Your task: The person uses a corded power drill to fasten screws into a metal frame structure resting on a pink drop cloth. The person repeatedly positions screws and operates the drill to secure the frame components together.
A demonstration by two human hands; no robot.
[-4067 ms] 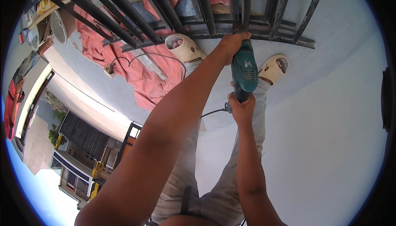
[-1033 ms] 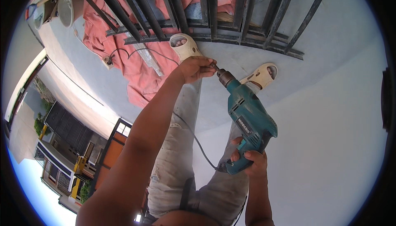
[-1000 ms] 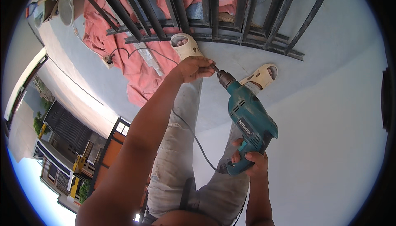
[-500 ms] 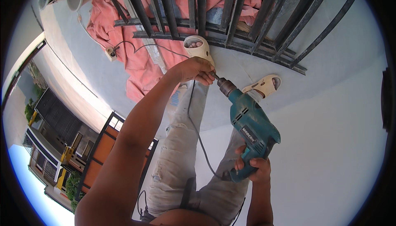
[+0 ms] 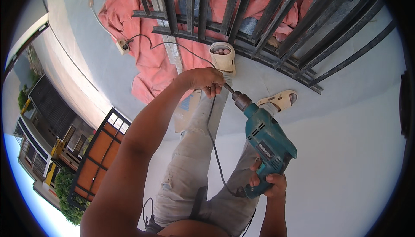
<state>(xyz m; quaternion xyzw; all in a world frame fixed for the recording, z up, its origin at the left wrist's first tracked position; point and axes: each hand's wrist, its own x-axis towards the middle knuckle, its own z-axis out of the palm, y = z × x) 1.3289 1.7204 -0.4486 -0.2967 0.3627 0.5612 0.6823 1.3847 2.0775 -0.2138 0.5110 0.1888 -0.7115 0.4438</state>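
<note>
A pale floor (image 5: 253, 77) spreads beyond the fingers, and an orange gate (image 5: 96, 161) with a bush (image 5: 67, 194) behind it shows well apart to their left. The left hand (image 5: 205, 80) has its fingers drawn narrow, pinching the tip of a bit (image 5: 228, 88). The right hand (image 5: 272, 185) wraps its fingers around the handle of a green drill (image 5: 269, 135). The drill slants between the 2 hands, its chuck (image 5: 241, 100) near the left fingers and its body just beyond the right fingers. A dark cord (image 5: 209, 125) leaves the handle beside the right fingers, is partly hidden at the left hand, and reaches a socket (image 5: 122, 46) beyond and to the left of the left fingers. Crumpled red cloth (image 5: 145, 75) lies beyond the left fingers, with a pale strip (image 5: 173, 52) across it. Farther on stands a black grille (image 5: 203, 10). Of 2 cream sandals, the left sandal (image 5: 228, 63) is just beyond the left fingers; the right sandal (image 5: 280, 101) is to their right, past the drill.
</note>
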